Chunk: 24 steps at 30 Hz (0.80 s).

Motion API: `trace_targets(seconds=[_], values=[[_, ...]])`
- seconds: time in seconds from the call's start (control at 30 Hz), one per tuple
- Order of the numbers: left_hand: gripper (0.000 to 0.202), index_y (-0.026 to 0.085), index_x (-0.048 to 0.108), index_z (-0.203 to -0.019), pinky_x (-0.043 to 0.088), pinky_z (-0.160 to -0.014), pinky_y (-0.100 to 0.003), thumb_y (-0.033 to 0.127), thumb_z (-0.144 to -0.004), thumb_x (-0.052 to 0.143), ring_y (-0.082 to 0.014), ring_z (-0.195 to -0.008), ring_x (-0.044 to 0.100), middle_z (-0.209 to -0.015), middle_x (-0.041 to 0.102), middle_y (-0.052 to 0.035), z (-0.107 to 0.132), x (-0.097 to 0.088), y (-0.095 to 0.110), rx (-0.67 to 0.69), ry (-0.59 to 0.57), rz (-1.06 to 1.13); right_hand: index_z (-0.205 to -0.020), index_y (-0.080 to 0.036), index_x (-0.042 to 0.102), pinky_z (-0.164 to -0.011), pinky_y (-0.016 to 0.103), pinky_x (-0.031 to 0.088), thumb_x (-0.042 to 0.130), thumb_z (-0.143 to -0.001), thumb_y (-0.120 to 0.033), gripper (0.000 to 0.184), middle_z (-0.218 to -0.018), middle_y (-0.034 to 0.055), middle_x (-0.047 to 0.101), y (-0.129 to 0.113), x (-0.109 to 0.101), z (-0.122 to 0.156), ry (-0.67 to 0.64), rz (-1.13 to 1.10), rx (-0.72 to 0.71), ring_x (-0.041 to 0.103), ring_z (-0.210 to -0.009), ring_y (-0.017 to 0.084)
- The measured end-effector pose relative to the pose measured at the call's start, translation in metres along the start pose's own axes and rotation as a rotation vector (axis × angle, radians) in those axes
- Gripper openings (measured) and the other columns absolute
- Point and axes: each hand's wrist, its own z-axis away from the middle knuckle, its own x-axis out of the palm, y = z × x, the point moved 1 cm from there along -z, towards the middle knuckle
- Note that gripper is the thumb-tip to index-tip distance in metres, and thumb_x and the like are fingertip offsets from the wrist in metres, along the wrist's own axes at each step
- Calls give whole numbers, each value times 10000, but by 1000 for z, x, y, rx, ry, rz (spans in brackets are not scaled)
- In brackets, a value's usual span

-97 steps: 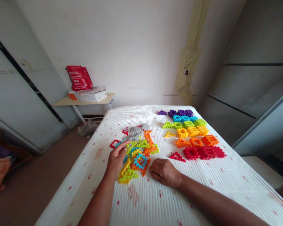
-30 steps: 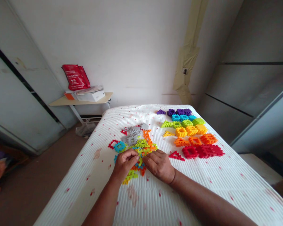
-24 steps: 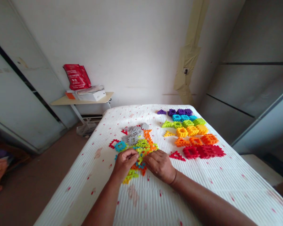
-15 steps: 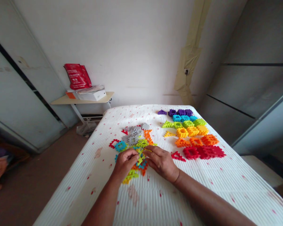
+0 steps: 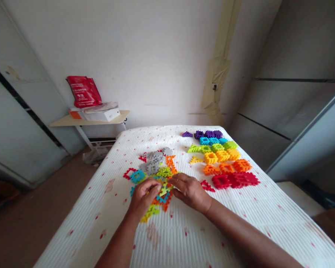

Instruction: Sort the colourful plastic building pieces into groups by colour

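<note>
My left hand (image 5: 142,197) is closed over a lime lattice piece (image 5: 164,190) in a loose pile of plastic waffle blocks on a white ribbed mattress (image 5: 201,230). My right hand (image 5: 190,191) reaches in from the right, its fingertips at the same piece; I cannot tell whether it grips. Orange and blue pieces lie under both hands, partly hidden. A grey block heap (image 5: 154,162) sits just beyond them. Rows of sorted blocks, from purple (image 5: 206,134) to red (image 5: 234,179), lie to the right.
A lone red triangle piece (image 5: 207,186) lies near my right hand. The mattress edge runs along the left, above a brown floor. At the back, a small side table (image 5: 89,121) holds a white box (image 5: 102,115) and a red bag (image 5: 83,91).
Over the earlier frames, my hands have come together on the pile, and the lime piece now stands between them. The red triangle shifted slightly. The whole view has swung a little to the left.
</note>
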Motion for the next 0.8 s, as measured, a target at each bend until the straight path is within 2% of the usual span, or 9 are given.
trace_targets(seconds=[0.1, 0.23, 0.3, 0.4, 0.57, 0.7, 0.8], values=[[205, 160, 637, -735, 451, -660, -249, 359, -731, 588, -160, -722, 565, -736, 602, -26, -1, -5, -5, -1, 107, 31, -1067, -154, 583, -728, 283, 509, 532, -864, -208, 217, -941, 94, 637, 30, -22, -8, 15, -14, 86, 607, -827, 162], [208, 163, 643, -729, 456, -664, -247, 368, -717, 608, -158, -708, 571, -723, 608, -21, -2, -9, -7, -19, 189, 42, -1030, -145, 619, -670, 255, 482, 622, -778, -176, 254, -887, 69, 647, 97, -59, -25, 4, 138, 315, 597, -710, 142], [217, 164, 646, -733, 456, -658, -249, 376, -721, 606, -159, -702, 569, -724, 612, -22, -2, -10, -8, -23, 203, 38, -1045, -133, 626, -693, 248, 470, 614, -764, -138, 281, -952, 91, 651, 130, -71, -34, -92, 257, 400, 603, -742, 150], [215, 165, 644, -724, 451, -650, -249, 374, -735, 595, -157, -693, 563, -712, 607, -21, -2, -11, -9, -14, 194, 8, -1095, -114, 616, -741, 244, 453, 591, -766, -110, 329, -996, 107, 654, 167, -75, -42, -251, 383, 479, 611, -813, 170], [201, 168, 634, -708, 449, -658, -253, 360, -740, 583, -158, -693, 563, -704, 606, -19, -4, -15, -8, 4, 217, -34, -1066, -83, 635, -758, 246, 442, 610, -727, -64, 341, -975, 122, 670, 198, -62, -43, -372, 409, 504, 620, -838, 192], [222, 158, 637, -698, 451, -631, -253, 375, -713, 597, -150, -647, 551, -653, 594, -12, -6, -19, -7, -36, 302, -21, -1070, -57, 630, -773, 253, 442, 611, -740, -65, 330, -994, 150, 665, 208, -55, -43, -443, 422, 506, 625, -868, 210], [245, 147, 647, -722, 453, -609, -247, 388, -687, 616, -143, -625, 547, -632, 595, -5, -7, -25, -10, -84, 391, 11, -1069, -70, 634, -772, 247, 444, 607, -745, -69, 325, -989, 138, 669, 211, -51, -45, -481, 428, 495, 626, -877, 206]])
